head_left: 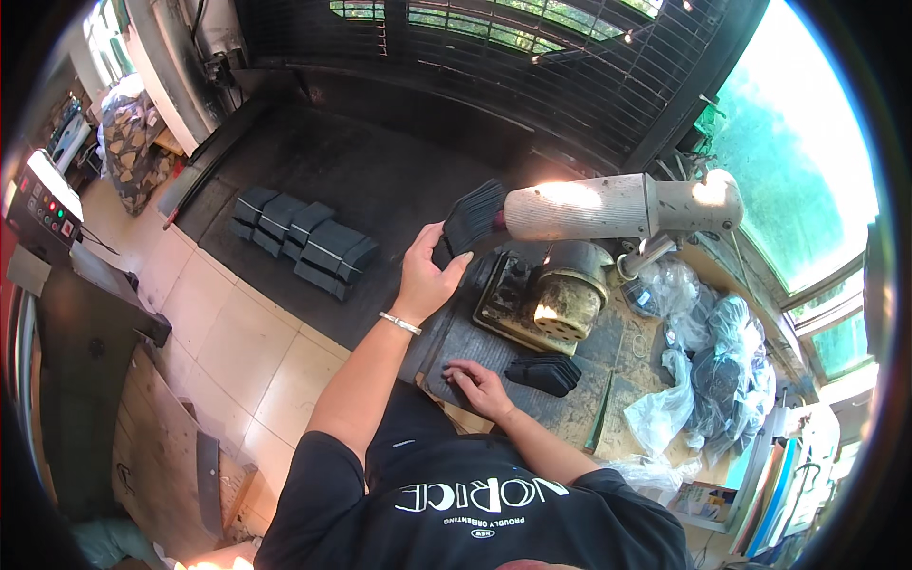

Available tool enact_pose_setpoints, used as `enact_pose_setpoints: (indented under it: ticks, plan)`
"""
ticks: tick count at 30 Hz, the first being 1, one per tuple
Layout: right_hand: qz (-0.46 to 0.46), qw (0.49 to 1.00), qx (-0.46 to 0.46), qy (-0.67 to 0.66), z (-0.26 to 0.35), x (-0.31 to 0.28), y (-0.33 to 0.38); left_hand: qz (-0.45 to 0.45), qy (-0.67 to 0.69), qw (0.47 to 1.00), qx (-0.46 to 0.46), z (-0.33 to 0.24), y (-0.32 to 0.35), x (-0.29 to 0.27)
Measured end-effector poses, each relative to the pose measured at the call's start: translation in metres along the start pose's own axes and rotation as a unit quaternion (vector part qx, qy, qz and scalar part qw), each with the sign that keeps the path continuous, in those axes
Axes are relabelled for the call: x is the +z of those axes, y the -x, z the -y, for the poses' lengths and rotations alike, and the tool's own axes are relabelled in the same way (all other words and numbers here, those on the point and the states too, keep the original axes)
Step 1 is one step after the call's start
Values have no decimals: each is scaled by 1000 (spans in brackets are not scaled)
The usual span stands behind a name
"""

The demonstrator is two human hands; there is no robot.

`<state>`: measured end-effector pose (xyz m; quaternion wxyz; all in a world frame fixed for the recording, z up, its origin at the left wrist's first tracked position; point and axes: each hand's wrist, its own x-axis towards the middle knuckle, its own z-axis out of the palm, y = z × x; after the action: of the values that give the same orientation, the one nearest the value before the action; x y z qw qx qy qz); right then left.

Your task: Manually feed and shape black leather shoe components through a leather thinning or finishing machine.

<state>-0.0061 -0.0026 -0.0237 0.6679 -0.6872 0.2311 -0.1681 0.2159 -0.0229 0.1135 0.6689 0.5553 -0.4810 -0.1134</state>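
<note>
- Left grip [427, 277]: is pinching black stack [469, 217] by near end; one-end hold is risking splaying against pale cylinder [578, 210], just right.
- Right grip [484, 389]: is resting; closure unclear.

The black pieces [473, 215] look matt, perhaps rubber; the bags [730, 366] are glossy plastic.

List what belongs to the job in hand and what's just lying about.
Seemingly in the job: black pieces held in the left hand, pale tube beside them, black stack near the right hand, black bundles.

Probably just lying about: plastic bags, patterned cloth.
</note>
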Motion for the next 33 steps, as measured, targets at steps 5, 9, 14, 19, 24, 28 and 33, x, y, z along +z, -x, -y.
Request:
enact_pose_setpoints:
  ticks: [5, 9, 14, 19, 24, 28, 33]
  plan:
    - [2, 1000, 3, -5, -3, -1, 0, -1, 2, 1000, 3, 3, -9, 15]
    - [6, 1000, 8, 5, -3, -1, 1, 4, 1, 1000, -7, 5, -14, 27]
    - [2, 1000, 4, 5, -9, -1, 0, 9, -19, 1000, 19, 4, -18, 36]
    - [4, 1000, -3, 7, -6, -2, 0, 12, 14, 1000, -19, 5, -14, 32]
    - [8, 1000, 3, 14, -2, -3, 0, 10, 9, 1000, -27, 3, -5, 20]
    - [6, 1000, -1, 3, 0, -2, 1, 6, 19, 999, -33, 0, 4, 13]
    - [8, 1000, -5, 4, 0, -1, 1, 3, 32, 999, -32, -5, 12, 4]
